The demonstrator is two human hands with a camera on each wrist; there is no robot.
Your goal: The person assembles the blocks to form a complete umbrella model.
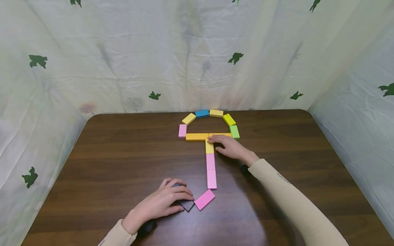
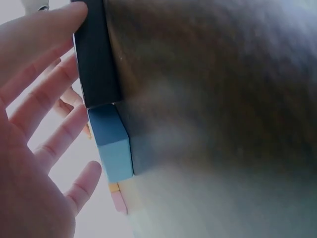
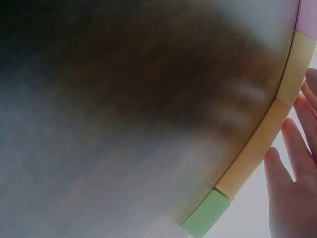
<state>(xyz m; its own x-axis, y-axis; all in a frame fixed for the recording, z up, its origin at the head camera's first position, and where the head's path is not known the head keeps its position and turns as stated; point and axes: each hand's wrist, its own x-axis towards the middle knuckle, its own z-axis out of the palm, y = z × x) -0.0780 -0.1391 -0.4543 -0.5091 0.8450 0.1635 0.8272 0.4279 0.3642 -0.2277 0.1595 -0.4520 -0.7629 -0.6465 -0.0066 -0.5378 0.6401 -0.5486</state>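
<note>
In the head view my left hand [image 1: 166,199] is over a black block [image 1: 187,205] at the front, thumb on its near side and fingertips at its far edge. A dark blue block [image 1: 176,185] lies partly hidden under the fingers; the left wrist view shows the blue block [image 2: 111,141] end to end with the black one. My right hand [image 1: 231,147] reaches in from the right. Its extended fingers touch the yellow block [image 1: 209,147] where that meets the orange bars [image 1: 197,137]. A bright pink block [image 1: 204,200] lies slanted beside the black block.
Two light pink blocks [image 1: 210,171] continue the stem below the yellow block. Beyond the orange bars, an arch of blocks runs from a pink block [image 1: 182,131] over a blue block [image 1: 202,113] to a green block [image 1: 234,132]. Behind the wooden table [image 1: 123,153] hangs a curtain [image 1: 123,68].
</note>
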